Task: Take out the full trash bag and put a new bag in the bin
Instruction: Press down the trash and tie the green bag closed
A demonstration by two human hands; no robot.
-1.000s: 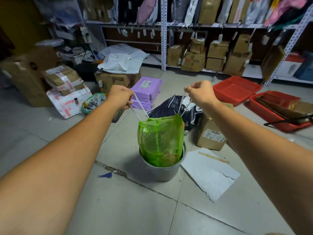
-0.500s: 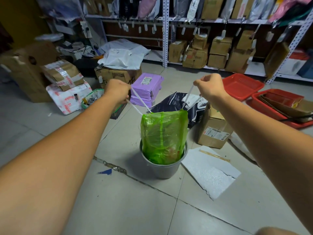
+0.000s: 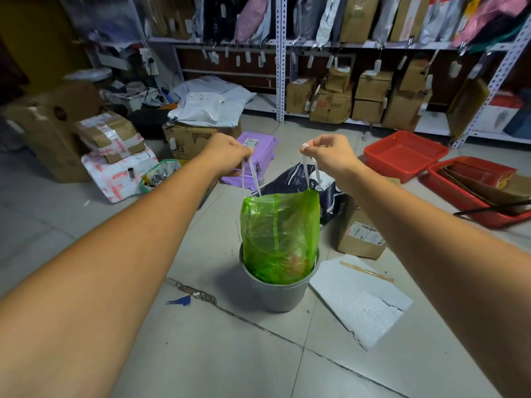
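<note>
A full green trash bag [image 3: 280,234] stands half out of a grey round bin [image 3: 277,294] on the tiled floor. White drawstring loops rise from the bag's two upper corners. My left hand [image 3: 227,155] grips the left loop, and my right hand [image 3: 330,156] grips the right loop, both fists held above the bag. The bag's bottom is still inside the bin. No new bag is in view.
A white foam sheet [image 3: 359,300] lies right of the bin, a cardboard box [image 3: 359,234] and a dark parcel [image 3: 298,179] behind it. Red trays [image 3: 405,153] sit at right, a purple parcel [image 3: 258,156] and boxes at left, shelving along the back.
Both hands came closer together and the drawstrings now run more upright. The bag has risen further out of the bin.
</note>
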